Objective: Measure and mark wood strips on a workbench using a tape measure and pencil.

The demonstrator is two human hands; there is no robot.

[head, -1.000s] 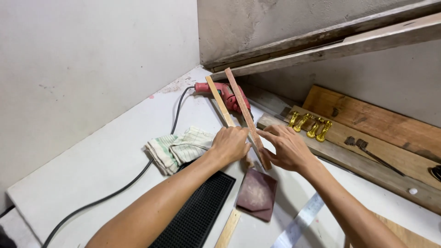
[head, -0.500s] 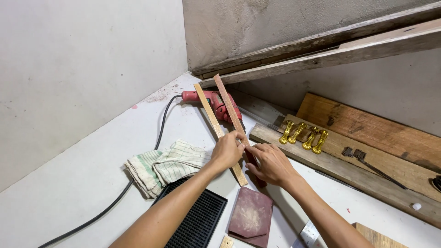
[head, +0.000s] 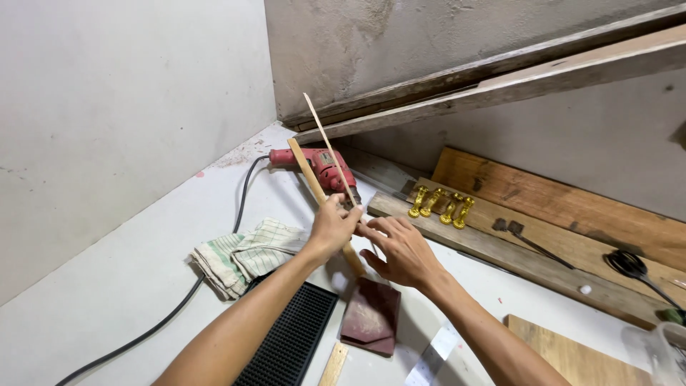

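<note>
In the head view, the left hand [head: 332,227] is closed around the lower end of a thin wooden strip [head: 327,146], which it holds tilted up from the table so that the upper end points toward the corner of the wall. This grip at one end lets the whole length of the strip stand free in the air. The right hand [head: 400,250] is just beside the left hand, open with the fingers spread. Its fingertips are near the held end of the strip, but I cannot tell if they touch it; it grips nothing.

I take the red electric drill [head: 323,166] as the landmark. The strip crosses in front of it. A thicker wooden stick [head: 314,187] lies flat just beside the drill and runs under the left hand. A folded striped cloth [head: 246,254] is near the drill, on the cable side. A dark red sanding sheet [head: 370,317] lies well apart from the drill, below both hands. Four golden fittings [head: 441,205] stand in a row on a plank, near the drill.
</note>
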